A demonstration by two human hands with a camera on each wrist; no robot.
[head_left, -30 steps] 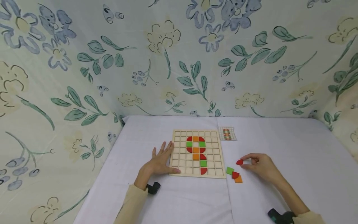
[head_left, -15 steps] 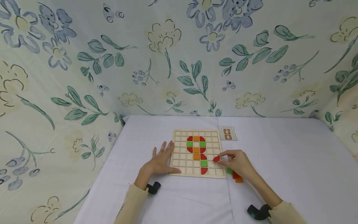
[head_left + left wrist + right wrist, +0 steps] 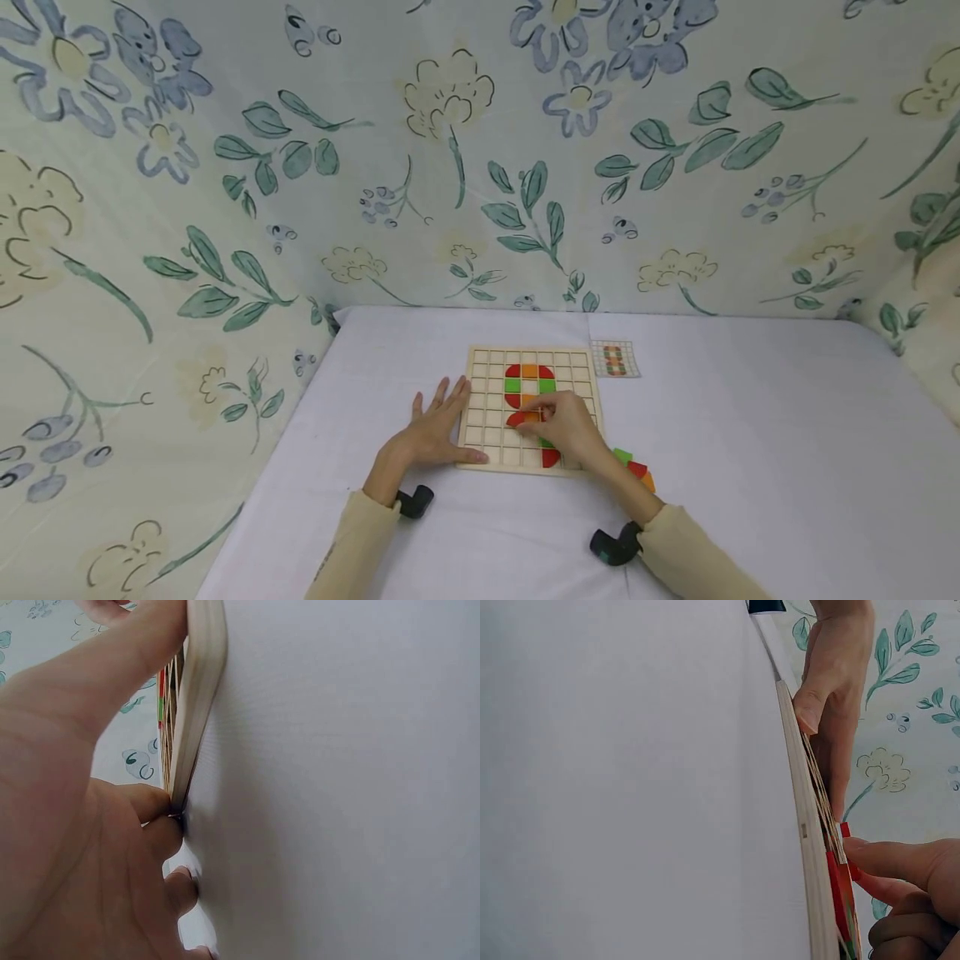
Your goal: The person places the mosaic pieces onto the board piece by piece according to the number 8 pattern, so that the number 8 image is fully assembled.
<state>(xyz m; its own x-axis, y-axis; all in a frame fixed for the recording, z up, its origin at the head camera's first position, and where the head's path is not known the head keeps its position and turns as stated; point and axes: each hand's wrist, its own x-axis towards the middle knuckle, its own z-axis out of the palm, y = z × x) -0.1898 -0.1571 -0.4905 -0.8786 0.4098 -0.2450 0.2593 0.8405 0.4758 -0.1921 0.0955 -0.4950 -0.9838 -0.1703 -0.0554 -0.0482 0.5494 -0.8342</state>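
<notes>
A wooden grid board [image 3: 491,452] lies on the white cloth with red, orange and green tiles set in its cells. My left hand [image 3: 431,437] rests spread along its left side, thumb over the near left corner; the left wrist view shows the fingers against the board's edge [image 3: 201,690]. Above the middle cells, my right hand [image 3: 566,425] pinches a red quarter-round tile [image 3: 515,420] between thumb and forefinger, just left of the lower tiles. In the right wrist view the thumb [image 3: 889,859] is close over the board. The right hand covers part of the tile pattern.
A small pattern card [image 3: 617,359] lies by the board's far right corner. Loose green [image 3: 622,455], red [image 3: 637,468] and orange [image 3: 648,482] tiles sit right of the board, partly behind the right forearm. A floral cloth [image 3: 420,200] hangs behind the table.
My right hand has carried the red tile leftward from beside the loose tiles to over the middle of the board. My left hand has stayed at the board's left side.
</notes>
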